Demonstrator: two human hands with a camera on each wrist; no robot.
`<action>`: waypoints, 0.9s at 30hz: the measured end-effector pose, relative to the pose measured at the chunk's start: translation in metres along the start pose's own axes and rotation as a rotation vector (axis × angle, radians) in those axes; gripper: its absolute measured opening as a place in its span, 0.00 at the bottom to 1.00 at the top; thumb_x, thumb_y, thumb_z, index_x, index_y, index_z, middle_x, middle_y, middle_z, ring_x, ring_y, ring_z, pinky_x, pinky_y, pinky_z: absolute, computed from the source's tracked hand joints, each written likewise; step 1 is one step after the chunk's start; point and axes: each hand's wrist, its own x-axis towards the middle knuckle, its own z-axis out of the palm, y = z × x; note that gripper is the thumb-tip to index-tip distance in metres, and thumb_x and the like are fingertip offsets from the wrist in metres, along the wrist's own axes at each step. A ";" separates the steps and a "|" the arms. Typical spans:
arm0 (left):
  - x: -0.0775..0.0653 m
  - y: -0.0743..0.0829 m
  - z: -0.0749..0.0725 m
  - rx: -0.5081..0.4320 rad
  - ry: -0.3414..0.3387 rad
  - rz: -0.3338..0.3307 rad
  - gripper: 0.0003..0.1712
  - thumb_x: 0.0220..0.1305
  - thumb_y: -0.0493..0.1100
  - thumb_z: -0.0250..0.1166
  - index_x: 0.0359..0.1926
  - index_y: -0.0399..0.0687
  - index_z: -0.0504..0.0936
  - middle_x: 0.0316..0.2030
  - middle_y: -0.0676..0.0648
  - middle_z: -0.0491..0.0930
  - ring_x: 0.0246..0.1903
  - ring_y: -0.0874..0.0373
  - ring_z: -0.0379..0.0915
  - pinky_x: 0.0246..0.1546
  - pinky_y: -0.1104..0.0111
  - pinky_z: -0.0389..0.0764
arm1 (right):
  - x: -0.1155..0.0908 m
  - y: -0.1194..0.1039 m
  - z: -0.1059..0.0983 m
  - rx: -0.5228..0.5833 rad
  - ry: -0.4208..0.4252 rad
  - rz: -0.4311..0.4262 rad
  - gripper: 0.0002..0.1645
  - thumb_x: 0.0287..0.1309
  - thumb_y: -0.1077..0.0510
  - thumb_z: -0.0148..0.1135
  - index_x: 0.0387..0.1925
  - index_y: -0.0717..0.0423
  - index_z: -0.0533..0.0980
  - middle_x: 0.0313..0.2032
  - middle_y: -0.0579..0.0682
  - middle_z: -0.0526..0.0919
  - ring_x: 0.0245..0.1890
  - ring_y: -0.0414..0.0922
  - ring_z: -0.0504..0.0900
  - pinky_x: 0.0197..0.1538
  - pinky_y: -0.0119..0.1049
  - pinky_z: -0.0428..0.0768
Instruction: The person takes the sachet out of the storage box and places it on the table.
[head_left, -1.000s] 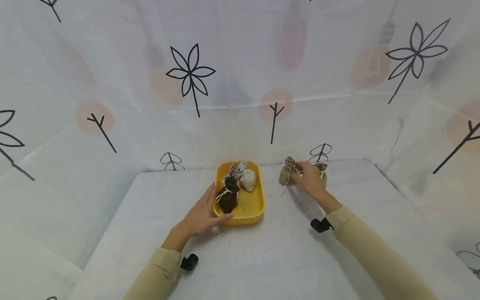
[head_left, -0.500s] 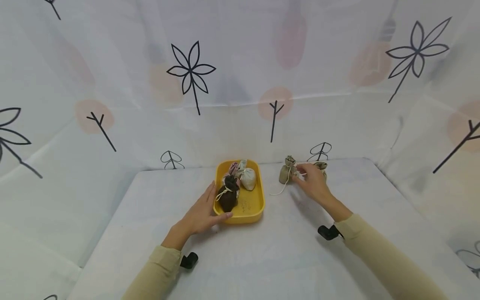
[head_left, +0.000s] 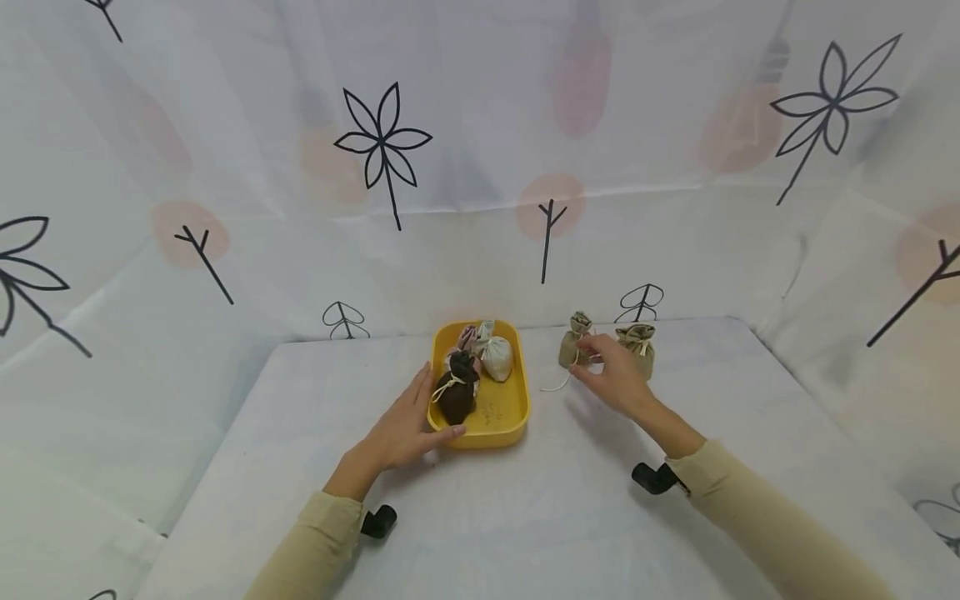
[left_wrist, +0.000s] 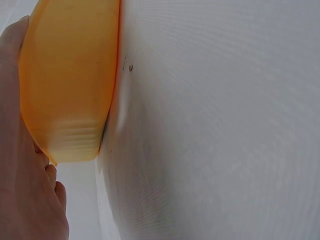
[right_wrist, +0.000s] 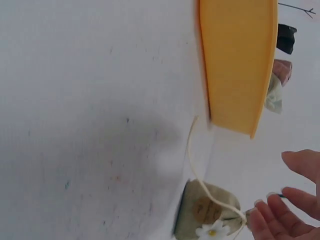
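Along the left side of the yellow tray (head_left: pixel 512 410), the person's left hand (head_left: pixel 401 431) lies with fingers straight and thumb at the near edge, touching without gripping; too hard a sideways push could slide the tray. Inside it, a dark bag (head_left: pixel 456 401), a pinkish bag (head_left: pixel 467 337) and a white bag (head_left: pixel 497 360) crowd together, so a jolt might shift them. To the right, on the table, a loose cord (head_left: pixel 553 389) trails from an upright green bag (head_left: pixel 569 352); it could snag a finger. Beside that bag the right hand (head_left: pixel 619 377) is spread, thumb parted from fingers, not pinching; whether a fingertip touches, I can't quite tell. A clumsy brush might topple it, or the second green bag (head_left: pixel 642 357) just behind.
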 end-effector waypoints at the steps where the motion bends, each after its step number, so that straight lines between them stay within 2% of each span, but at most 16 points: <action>1: 0.000 0.000 0.000 0.000 0.001 0.000 0.70 0.56 0.87 0.50 0.83 0.51 0.34 0.82 0.50 0.32 0.80 0.51 0.37 0.78 0.53 0.50 | 0.000 -0.001 0.002 0.002 -0.007 -0.003 0.24 0.60 0.65 0.72 0.55 0.70 0.76 0.50 0.67 0.81 0.51 0.61 0.80 0.55 0.56 0.82; 9: 0.001 0.000 0.000 -0.005 0.001 -0.004 0.70 0.57 0.85 0.52 0.83 0.51 0.34 0.82 0.50 0.32 0.80 0.51 0.38 0.78 0.52 0.51 | -0.002 -0.014 0.012 0.075 -0.064 -0.024 0.24 0.60 0.65 0.72 0.56 0.68 0.77 0.50 0.65 0.81 0.51 0.63 0.80 0.57 0.58 0.81; 20: 0.000 0.001 -0.001 -0.008 -0.005 -0.005 0.70 0.57 0.85 0.52 0.83 0.51 0.34 0.82 0.50 0.32 0.80 0.50 0.39 0.78 0.52 0.51 | -0.001 -0.032 0.023 0.083 -0.112 -0.031 0.25 0.61 0.61 0.72 0.57 0.66 0.77 0.52 0.60 0.81 0.53 0.58 0.81 0.57 0.53 0.82; 27: -0.001 0.002 -0.003 -0.014 -0.013 -0.012 0.70 0.57 0.85 0.52 0.83 0.51 0.34 0.82 0.50 0.32 0.80 0.50 0.38 0.78 0.52 0.51 | 0.001 -0.044 0.035 0.121 -0.134 -0.029 0.25 0.61 0.62 0.72 0.58 0.67 0.77 0.53 0.62 0.81 0.54 0.57 0.80 0.58 0.54 0.82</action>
